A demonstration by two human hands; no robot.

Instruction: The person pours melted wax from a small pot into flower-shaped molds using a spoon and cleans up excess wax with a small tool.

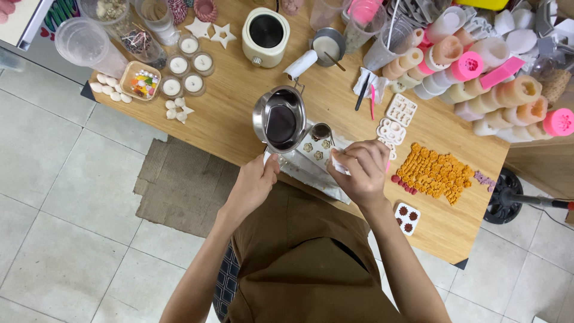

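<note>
Pouring step: left hand (254, 182) fingers grip the steel pouring pot (280, 119) handle, right hand (359, 170) fingers pinch the white silicone mould (320, 152); next requires controlled tilt.

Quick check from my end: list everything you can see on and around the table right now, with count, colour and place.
Metal pouring pot: one, silver, dark inside, table's near edge.
White mould: one, small flower shapes, under the hands.
Wax flowers: a pile, orange, right of the hands.
Tealight candles: five, white, far left.
Star shapes: two, white, far edge.
Melter pot: one, cream, dark well, far edge.
Cylinder moulds: many, cream and pink, stacked far right.
Small tray: one, white, dark red pieces, near right.
Wooden table: one, light brown.
Cardboard: one, brown, on tiled floor.
Left hand: holds the pot's handle.
Right hand: fingers on the mould.
</note>
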